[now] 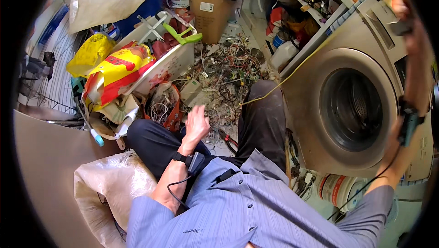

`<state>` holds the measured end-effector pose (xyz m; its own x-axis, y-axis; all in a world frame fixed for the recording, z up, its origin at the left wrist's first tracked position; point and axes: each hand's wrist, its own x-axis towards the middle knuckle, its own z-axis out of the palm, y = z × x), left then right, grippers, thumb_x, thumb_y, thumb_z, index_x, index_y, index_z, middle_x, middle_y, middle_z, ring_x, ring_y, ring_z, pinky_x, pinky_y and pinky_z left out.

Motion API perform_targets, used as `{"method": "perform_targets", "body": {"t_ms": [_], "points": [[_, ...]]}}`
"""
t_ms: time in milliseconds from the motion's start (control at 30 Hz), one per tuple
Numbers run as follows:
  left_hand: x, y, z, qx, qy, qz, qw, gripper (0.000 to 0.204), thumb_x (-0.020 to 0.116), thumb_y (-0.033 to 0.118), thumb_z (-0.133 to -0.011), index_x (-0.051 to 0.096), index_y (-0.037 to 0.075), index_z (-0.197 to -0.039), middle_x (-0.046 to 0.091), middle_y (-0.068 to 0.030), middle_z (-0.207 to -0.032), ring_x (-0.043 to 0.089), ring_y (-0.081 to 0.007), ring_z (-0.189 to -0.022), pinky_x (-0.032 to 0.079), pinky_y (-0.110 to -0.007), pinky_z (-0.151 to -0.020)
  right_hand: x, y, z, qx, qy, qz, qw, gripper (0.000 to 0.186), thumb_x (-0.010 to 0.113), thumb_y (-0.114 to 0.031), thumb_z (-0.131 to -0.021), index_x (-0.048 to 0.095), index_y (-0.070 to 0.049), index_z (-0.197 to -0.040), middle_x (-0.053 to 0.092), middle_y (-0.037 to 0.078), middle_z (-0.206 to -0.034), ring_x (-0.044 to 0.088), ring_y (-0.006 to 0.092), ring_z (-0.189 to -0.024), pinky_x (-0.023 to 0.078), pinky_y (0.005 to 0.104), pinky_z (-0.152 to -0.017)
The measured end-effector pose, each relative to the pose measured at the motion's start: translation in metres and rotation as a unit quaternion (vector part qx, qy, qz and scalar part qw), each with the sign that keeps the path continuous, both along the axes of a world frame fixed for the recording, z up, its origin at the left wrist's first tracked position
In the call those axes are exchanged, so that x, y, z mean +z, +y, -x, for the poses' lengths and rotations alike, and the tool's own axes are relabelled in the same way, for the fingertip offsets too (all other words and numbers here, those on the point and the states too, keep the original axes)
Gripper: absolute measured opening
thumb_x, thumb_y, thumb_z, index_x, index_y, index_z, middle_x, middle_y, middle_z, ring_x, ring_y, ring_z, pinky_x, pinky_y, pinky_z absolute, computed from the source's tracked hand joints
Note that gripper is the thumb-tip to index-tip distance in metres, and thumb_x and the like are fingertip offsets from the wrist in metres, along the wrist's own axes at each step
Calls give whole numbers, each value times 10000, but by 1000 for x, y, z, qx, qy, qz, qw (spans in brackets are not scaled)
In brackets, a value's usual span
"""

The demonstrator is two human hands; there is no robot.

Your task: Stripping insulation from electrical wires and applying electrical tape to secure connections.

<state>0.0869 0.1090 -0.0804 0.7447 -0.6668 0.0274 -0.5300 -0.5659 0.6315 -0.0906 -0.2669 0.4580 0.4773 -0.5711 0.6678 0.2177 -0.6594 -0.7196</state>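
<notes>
My left hand (pixel 197 124) hovers over my left knee with its fingers curled together; what they hold, if anything, is too small to make out. Just beside it, between my legs, lie red-handled pliers (pixel 228 140). My right arm is raised at the far right, and my right hand (pixel 402 12) is blurred near the top of the washing machine (pixel 302 106). A thin yellow wire (pixel 292 75) stretches from near my right knee toward the upper right; its far end is lost in the blur. Past my knees spreads a tangled heap of wires and small electronic scraps (pixel 233 65).
At left stand a white bin (pixel 171 63) with a green-handled hacksaw (pixel 183 35), a yellow-red plastic bag (pixel 121 72) and a red bag of wires (pixel 171 120). A cardboard box (pixel 210 12) is behind. A plastic-lined sack (pixel 109 175) sits by my left elbow. Cluttered shelves (pixel 311 10) rise at right.
</notes>
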Motion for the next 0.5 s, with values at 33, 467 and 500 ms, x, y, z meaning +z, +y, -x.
{"method": "perform_targets", "body": {"t_ms": [33,467,500], "points": [[4,2,-9,13,-73,81,994,520,627,144,-886,521,-28,-1365,547,-270,-1340,541,-431,-1217,455,-496,-1047,-33,2,-5,48,46,-18,998,213,633,-254,-986,684,-49,-959,670,25,-845,615,103,-731,472,258,-657],[175,-38,36,-32,393,392,831,204,594,172,-1035,712,12,-990,532,64,-661,412,-26,-568,306,-218,-512,-299,164,-89,201,151,-309,917,113,685,-128,-947,641,-30,-911,639,35,-730,535,87,-550,399,247,-468],[166,-35,40,-9,397,386,832,205,595,176,-1035,711,19,-973,478,85,-637,361,-19,-553,265,-218,-500,-305,157,-92,199,151,-314,916,113,685,-128,-947,641,-30,-911,639,35,-730,535,87,-550,399,247,-468]]}}
